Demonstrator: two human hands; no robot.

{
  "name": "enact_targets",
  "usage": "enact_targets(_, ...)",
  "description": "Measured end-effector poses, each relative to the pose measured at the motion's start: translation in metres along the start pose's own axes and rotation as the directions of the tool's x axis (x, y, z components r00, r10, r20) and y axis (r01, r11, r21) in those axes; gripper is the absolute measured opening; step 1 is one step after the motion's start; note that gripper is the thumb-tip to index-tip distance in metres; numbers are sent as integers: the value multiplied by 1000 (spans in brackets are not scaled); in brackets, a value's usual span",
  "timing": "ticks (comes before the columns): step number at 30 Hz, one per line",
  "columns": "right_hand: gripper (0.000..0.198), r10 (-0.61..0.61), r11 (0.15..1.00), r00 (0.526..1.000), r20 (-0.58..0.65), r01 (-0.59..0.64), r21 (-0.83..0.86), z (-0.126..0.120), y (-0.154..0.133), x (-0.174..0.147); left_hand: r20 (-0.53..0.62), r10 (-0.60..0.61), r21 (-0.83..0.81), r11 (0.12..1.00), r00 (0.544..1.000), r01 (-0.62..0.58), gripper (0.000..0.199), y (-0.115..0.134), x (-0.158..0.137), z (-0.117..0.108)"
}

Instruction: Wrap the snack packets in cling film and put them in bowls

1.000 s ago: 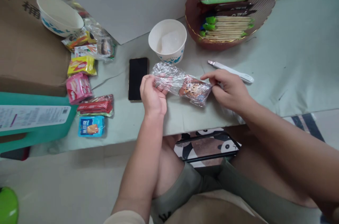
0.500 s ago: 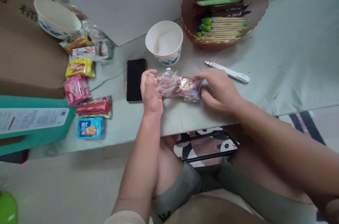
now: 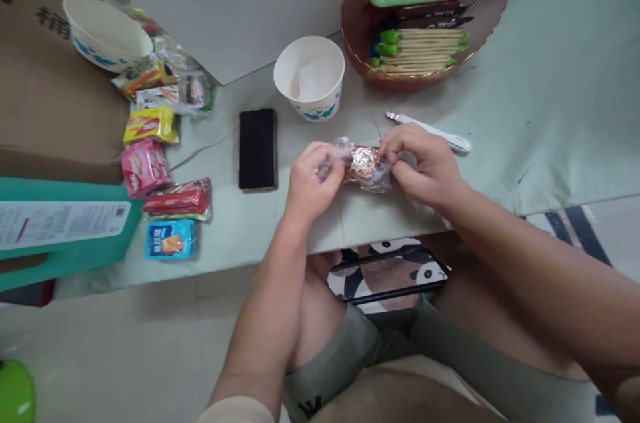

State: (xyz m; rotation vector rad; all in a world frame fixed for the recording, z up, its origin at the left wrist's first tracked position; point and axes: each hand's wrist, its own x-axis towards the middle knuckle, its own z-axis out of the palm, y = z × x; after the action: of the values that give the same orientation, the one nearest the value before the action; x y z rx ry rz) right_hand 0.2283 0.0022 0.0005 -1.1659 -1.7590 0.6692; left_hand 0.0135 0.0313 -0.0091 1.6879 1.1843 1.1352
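Clear-wrapped packet between your hands, over near part of counter. Your left hand has grip closed on bunched left end; your right hand pinches right end. Step in hand looks like working packet's ends; next move probably calls for firm, even pinch both sides. Paper cup on far side, phone left, white-handled tool far right, red bowl beyond. Snack packs line left, near cardboard box. Pale floor below.
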Motion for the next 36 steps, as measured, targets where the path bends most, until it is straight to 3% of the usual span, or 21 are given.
enact_targets(2,11,65,993,995,-73,-57,101,-2,2,1,-124,-138,-103,987,983,126,9,1,2,3)
enact_targets(5,16,192,973,958,-213,-157,171,-9,12,2,-267,-383,-366,889,885,274,6,2,6,2)
enact_targets(7,20,259,960,922,-288,-214,179,-17,22,2,-302,-470,-460,834,829,305,5,1,8,0)
enact_targets(9,22,316,948,883,-346,-281,150,-28,28,2,-306,-496,-475,820,813,321,4,0,9,-3)
enact_targets(11,15,323,934,867,-378,-357,-20,-39,29,0,-293,-496,-432,832,818,349,8,-3,9,-4)
enact_targets(13,12,260,867,877,-404,-396,-303,-49,24,-2,-309,-451,-333,876,837,348,18,-7,8,-6)
enact_targets(15,22,140,803,905,-402,-341,-488,-53,15,-4,-354,-326,-190,943,877,274,31,-12,7,-7)
enact_targets(16,25,76,812,920,-384,-281,-512,-53,10,-4,-367,-241,-119,970,898,212,37,-14,6,-7)
enact_targets(18,26,-30,867,957,-289,-119,-484,-48,3,-5,-348,-91,-14,996,933,92,43,-17,5,-8)
enact_targets(20,34,-50,881,990,-132,-18,-472,-40,0,-5,-297,-45,20,998,954,53,42,-19,4,-9)
enact_targets(23,48,84,854,996,16,-64,-516,-30,3,-4,-296,-100,28,993,950,113,23,-18,4,-9)
enact_targets(26,28,179,845,984,23,-142,-515,-30,5,-3,-344,-139,2,989,929,148,7,-16,5,-10)
enact_targets(31,22,147,876,989,-35,-147,-460,-35,-3,-4,-377,-169,-113,984,911,136,14,-8,8,-9)
enact_targets(36,18,154,898,983,101,-97,-430,-26,-6,-5,-390,-168,-159,981,906,113,18,-5,9,-7)
